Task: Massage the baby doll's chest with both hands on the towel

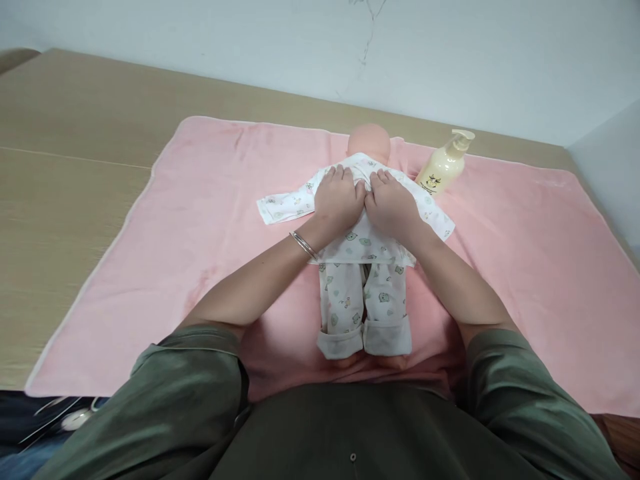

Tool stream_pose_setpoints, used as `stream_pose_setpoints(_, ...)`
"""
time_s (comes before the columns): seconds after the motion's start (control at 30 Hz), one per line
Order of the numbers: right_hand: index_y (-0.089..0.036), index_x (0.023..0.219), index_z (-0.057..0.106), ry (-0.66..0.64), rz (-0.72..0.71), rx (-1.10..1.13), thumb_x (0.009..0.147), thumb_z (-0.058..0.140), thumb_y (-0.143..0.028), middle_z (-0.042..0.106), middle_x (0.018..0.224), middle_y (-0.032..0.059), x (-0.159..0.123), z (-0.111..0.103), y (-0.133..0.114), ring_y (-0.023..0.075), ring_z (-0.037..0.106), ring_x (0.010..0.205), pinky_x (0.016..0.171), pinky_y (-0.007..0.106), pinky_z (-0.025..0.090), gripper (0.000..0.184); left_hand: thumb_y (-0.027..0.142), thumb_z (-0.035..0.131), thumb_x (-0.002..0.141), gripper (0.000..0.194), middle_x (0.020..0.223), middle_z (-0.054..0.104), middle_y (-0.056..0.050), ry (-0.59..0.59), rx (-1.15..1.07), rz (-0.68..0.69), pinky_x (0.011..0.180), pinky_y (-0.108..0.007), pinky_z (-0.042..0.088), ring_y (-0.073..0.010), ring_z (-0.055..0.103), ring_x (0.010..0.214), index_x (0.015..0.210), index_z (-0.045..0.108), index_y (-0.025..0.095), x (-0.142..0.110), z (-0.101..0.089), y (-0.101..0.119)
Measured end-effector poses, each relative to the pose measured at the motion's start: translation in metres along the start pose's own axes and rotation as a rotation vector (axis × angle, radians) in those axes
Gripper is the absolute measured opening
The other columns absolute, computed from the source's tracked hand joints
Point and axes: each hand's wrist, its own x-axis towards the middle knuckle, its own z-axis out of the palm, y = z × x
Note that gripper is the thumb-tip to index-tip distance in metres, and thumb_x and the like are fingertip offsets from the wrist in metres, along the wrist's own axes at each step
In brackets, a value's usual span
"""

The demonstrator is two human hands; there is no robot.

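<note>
A baby doll (369,140) lies on the pink blanket with its bare, rounded head away from me; no face shows. It wears a white printed shirt (367,248) with the sleeves spread to both sides. Matching trousers (343,300) with turned-up cuffs cover its legs, and the feet peek out below. My left hand (339,199) and my right hand (393,203) rest side by side on the upper shirt, thumbs nearly meeting at the middle. Both have curled fingers closed on the cloth; the fingertips are partly hidden.
A cream pump bottle (443,163) stands on the blanket right of the doll's head. The pink blanket (215,200) is spread over a wooden table (75,113), which meets a pale wall (250,40) at the back. Some dark items lie below the table's lower left edge.
</note>
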Motion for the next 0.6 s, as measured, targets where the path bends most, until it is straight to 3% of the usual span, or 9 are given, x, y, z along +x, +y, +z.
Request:
stream_pose_setpoints(0.13,0.003,0.144,0.041,-0.077,-0.026,0.032,0.099,0.027,-0.025,0.042,0.154,0.0233,0.018,-0.005,0.019,0.0294,0.034,0.148,0.124,0.046,0.028,0.055,0.028,0.030,0.097,0.050,0.144,0.052,-0.029,0.012,0.069,0.048,0.122,-0.049,0.031,-0.0348,0.044,0.142,0.126,0.056,-0.003,-0.015,-0.003,0.017)
stream_pose_setpoints(0.2,0.002,0.144,0.042,-0.077,-0.015,0.042,0.100,0.026,-0.027,0.041,0.155,0.0223,0.021,-0.004,0.022,0.0292,0.033,0.149,0.124,0.046,0.028,0.055,0.026,0.032,0.097,0.046,0.143,0.054,-0.027,0.017,0.053,0.079,0.121,-0.049,0.032,-0.0335,0.045,0.141,0.124,0.058,0.000,-0.016,-0.004,0.018)
stream_pose_setpoints(0.3,0.005,0.144,0.040,-0.017,0.017,0.005,0.100,0.026,-0.025,0.044,0.152,0.0241,0.015,-0.001,0.014,0.0315,0.037,0.147,0.123,0.047,0.029,0.056,0.027,0.034,0.096,0.042,0.141,0.058,-0.021,-0.008,-0.008,0.065,0.121,-0.048,0.033,-0.0304,0.048,0.139,0.120,0.062,0.006,-0.005,-0.006,0.010)
stream_pose_setpoints(0.43,0.007,0.141,0.044,0.036,0.006,-0.045,0.098,0.029,-0.022,0.051,0.147,0.0258,-0.004,0.001,-0.005,0.0338,0.043,0.143,0.121,0.049,0.033,0.054,0.030,0.035,0.097,0.047,0.146,0.054,-0.019,-0.087,-0.062,-0.021,0.123,-0.046,0.031,-0.0286,0.045,0.142,0.130,0.057,0.005,0.013,-0.006,-0.006)
stream_pose_setpoints(0.6,0.001,0.139,0.051,0.046,-0.005,-0.029,0.097,0.030,-0.020,0.054,0.145,0.0217,-0.004,0.000,-0.005,0.0318,0.045,0.141,0.118,0.049,0.037,0.051,0.040,0.035,0.098,0.054,0.151,0.049,-0.018,-0.018,-0.098,-0.017,0.124,-0.044,0.028,-0.0275,0.041,0.145,0.138,0.052,0.008,0.016,0.008,-0.019)
